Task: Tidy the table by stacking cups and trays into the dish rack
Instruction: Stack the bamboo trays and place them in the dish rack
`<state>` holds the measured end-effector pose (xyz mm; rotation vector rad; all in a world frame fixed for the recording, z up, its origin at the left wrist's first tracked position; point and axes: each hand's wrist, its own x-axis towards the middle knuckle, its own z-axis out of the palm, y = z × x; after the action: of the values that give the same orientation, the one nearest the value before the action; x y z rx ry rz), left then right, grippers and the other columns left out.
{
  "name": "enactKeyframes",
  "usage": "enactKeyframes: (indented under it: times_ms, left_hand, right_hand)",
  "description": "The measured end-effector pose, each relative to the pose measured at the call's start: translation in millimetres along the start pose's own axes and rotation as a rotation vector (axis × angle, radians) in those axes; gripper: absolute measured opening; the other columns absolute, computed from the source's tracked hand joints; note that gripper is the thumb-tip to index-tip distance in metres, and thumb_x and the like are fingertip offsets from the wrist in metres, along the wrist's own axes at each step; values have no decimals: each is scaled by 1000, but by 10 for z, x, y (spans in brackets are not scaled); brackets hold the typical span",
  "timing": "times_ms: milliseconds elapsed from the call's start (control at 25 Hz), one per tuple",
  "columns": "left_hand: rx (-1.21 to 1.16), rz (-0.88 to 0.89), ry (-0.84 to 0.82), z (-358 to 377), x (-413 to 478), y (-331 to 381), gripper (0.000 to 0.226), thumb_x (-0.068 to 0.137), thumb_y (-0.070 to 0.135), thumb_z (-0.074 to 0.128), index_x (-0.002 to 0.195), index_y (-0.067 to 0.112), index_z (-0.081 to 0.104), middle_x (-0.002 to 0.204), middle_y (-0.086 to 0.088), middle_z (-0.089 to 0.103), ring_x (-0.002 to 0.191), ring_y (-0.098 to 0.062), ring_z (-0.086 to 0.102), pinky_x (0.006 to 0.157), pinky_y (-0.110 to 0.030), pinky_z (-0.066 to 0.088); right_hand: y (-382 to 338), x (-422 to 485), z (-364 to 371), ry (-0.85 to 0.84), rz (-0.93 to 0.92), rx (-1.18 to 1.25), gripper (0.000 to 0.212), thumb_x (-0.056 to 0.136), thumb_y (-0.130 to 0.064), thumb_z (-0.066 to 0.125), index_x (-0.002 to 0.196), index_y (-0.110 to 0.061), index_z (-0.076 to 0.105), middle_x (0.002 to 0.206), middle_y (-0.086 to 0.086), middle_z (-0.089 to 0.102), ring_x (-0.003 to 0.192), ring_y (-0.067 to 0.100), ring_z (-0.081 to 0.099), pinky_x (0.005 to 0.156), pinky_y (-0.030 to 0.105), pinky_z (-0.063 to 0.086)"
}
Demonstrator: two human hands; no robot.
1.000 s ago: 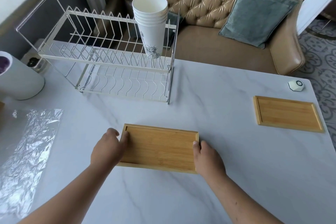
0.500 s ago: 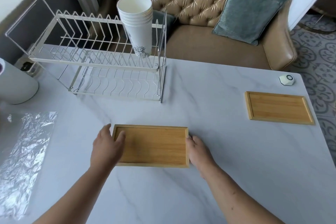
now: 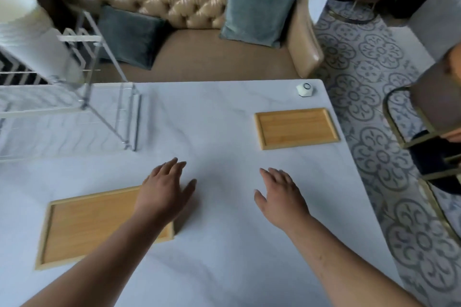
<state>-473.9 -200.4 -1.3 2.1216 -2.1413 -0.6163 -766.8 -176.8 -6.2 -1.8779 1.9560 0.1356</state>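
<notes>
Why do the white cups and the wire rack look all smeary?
In the head view, the stack of white paper cups and the white wire dish rack at the left edge are streaked with motion blur; the far rectangular bamboo tray looks sharper; soft shadows lie under both open hands on the white marble table.

L hand (image 3: 163, 190) bare | R hand (image 3: 279, 194) bare | forearms bare, no sleeves/jewelry vis.

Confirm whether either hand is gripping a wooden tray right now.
No: the left hand and right hand are both open with fingers spread, neither closed on the near tray or far tray.
</notes>
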Motion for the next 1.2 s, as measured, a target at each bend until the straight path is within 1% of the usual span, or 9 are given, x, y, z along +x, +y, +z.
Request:
enactKeyframes:
  times_ms: [320,520,640,720,840,920,1000,1080,1200]
  left_hand:
    - [-25,-34,-141,759,957,1265,79,97,64,48,161,20,32,170,-2,29,155,-28,27,121,-47,32]
    - [-28,-68,-118,1163,1405,1771,93,96,71,40,165,12,17,175,-3,13,160,-26,7,128,-49,15]
    - [-3,-135,-120,1276,1548,2005,99,95,77,31,165,9,12,176,-3,3,160,-30,-2,124,-59,9]
    - [-12,-156,-120,1318,1614,2137,96,96,76,29,164,9,16,176,-4,3,160,-35,-4,122,-63,8]
    - [-132,-140,-75,1335,1681,2215,83,100,66,37,153,2,38,172,-9,22,158,-30,10,122,-59,15]
    - [-289,-188,-11,1301,1674,2197,65,100,59,44,130,1,53,151,-16,49,144,-36,38,114,-54,35]
    - [-461,-303,65,1229,1652,2132,47,98,56,49,110,11,50,119,-14,65,108,-36,61,88,-46,51]
    - [-572,-435,66,1116,1604,1998,40,95,54,50,103,15,45,100,-9,66,85,-32,67,75,-45,57]
    - [-463,-472,-5,953,1415,1682,38,93,57,47,99,19,48,77,-7,72,69,-28,70,63,-38,54]
  right_hand:
    - [1412,798,-462,34,57,-119,69,102,-50,43,161,-20,22,168,7,25,155,31,15,125,44,19]
    - [1998,1429,-668,91,155,-174,74,101,-52,43,162,-21,15,169,15,17,154,38,16,123,50,21]
    - [2173,1637,-666,9,257,-110,75,104,-53,38,163,-21,6,169,22,10,154,42,16,122,54,21]
    - [2184,1687,-610,-31,281,26,73,105,-52,36,163,-22,4,170,21,9,154,40,18,119,55,28]
    - [2115,1684,-529,82,332,250,67,105,-46,41,162,-23,15,163,18,28,145,38,35,108,50,40]
    - [2061,1614,-504,196,375,366,59,105,-40,45,158,-21,27,150,19,43,132,39,48,97,46,47]
    - [2007,1495,-459,314,382,465,46,105,-32,48,147,-17,42,137,18,54,116,37,58,84,40,49]
    - [1926,1349,-391,359,420,576,37,104,-29,51,139,-15,50,131,14,59,104,32,62,77,35,48]
    - [1795,1136,-256,259,526,720,34,103,-33,54,127,-9,60,119,11,68,105,33,65,84,37,54]
